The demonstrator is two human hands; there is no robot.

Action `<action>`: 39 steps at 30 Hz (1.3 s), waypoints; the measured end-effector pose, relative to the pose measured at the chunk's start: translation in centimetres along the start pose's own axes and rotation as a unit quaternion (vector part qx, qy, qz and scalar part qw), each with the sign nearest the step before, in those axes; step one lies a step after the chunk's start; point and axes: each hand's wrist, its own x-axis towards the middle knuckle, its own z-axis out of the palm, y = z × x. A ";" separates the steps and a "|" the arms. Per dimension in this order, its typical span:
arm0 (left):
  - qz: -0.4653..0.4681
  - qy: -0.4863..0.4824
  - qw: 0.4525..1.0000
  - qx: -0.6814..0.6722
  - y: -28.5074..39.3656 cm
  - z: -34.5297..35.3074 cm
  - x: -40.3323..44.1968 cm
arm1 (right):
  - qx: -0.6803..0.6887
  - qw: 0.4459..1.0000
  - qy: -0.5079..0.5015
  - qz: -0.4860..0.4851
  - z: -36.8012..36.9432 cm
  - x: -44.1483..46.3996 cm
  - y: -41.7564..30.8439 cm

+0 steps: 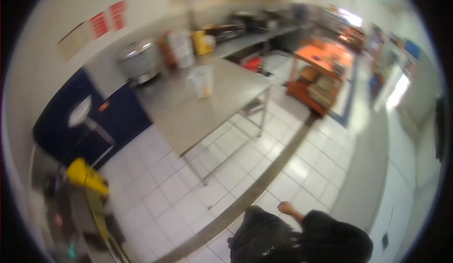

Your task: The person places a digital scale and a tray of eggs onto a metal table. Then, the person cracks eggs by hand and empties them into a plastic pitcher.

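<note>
Head view — right hand (285, 208) hung low, grip indeterminable; left hand unseen. Translucent plastic jug (203, 82) stood on stainless table (188, 126), well apart — apparently between handlings; grasping required approaching.

worn on the head, facing forward and down, super fisheye, tilted pretty hard, right above the dark clothes (264, 237), further off from the steel table (193, 126)

Open white-tiled floor (302, 180) between my right hand (285, 208) and the steel table (203, 119), its near corner and legs jutting in my way, clear plastic jug (203, 81) obstructing the tabletop, orange trolley (304, 51) narrowing my route beyond.
</note>
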 end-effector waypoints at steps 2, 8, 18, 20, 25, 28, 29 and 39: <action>0.037 -0.021 0.999 0.024 3.4 1.5 7.9 | 0.044 0.991 -0.005 0.125 -3.3 -3.9 -3.8; 0.226 -0.057 0.971 0.046 15.6 10.8 22.3 | 0.142 0.939 -0.135 0.282 2.0 -3.2 2.8; 0.405 -0.273 0.872 -0.018 65.8 23.6 20.1 | 0.312 0.918 -0.035 0.240 -5.6 17.9 -3.5; 0.443 -0.255 0.859 -0.027 73.5 25.3 21.7 | 0.260 0.949 0.065 0.166 -8.9 23.8 -6.2; 0.493 -0.039 0.861 -0.116 87.6 32.5 27.9 | 0.243 0.953 0.179 0.017 -17.9 32.7 -17.0; 0.289 -0.101 0.920 -0.246 94.1 33.2 28.1 | 0.246 0.961 0.125 -0.032 -23.7 37.0 -28.0; 0.272 -0.185 0.923 -0.201 95.0 33.0 27.4 | 0.228 0.969 0.090 -0.035 -25.3 38.3 -31.5; 0.180 -0.298 0.901 -0.259 95.1 34.2 12.9 | 0.210 0.951 0.084 -0.209 -33.6 52.3 -50.3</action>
